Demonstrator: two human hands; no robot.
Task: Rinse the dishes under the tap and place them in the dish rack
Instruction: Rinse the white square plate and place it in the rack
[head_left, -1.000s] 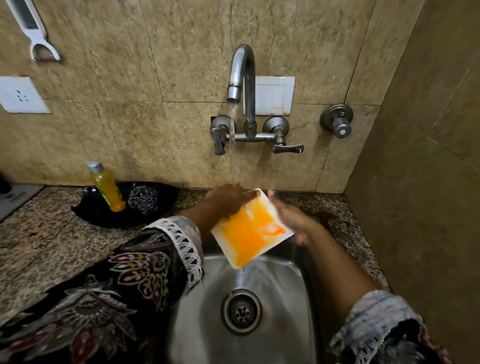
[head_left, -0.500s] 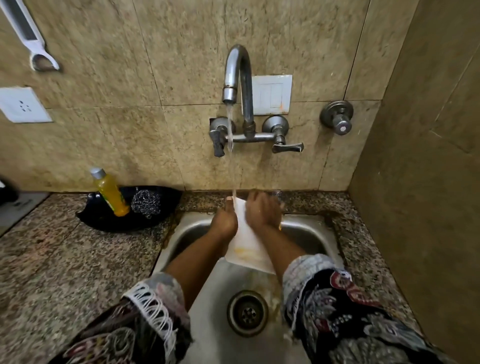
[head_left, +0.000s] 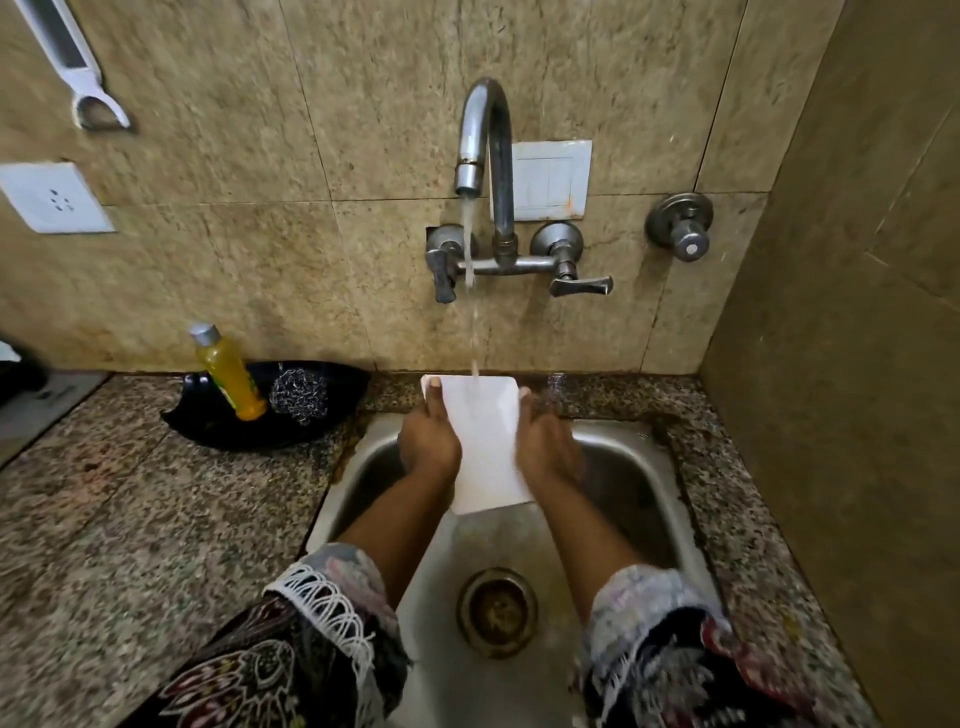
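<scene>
Beige stone wall tiles filled the upper frame; speckled granite counter ran across the lower left. Steel sink, centre-bottom, contained only the drain and running water. Tap was on, its stream striking the top edge of a white plate held tilted over the sink. Left hand gripped its left edge, right hand its right edge. At centre-left, a black dish held a yellow bottle and a steel scrubber.

Open basin beside hands; tap overhead.
</scene>
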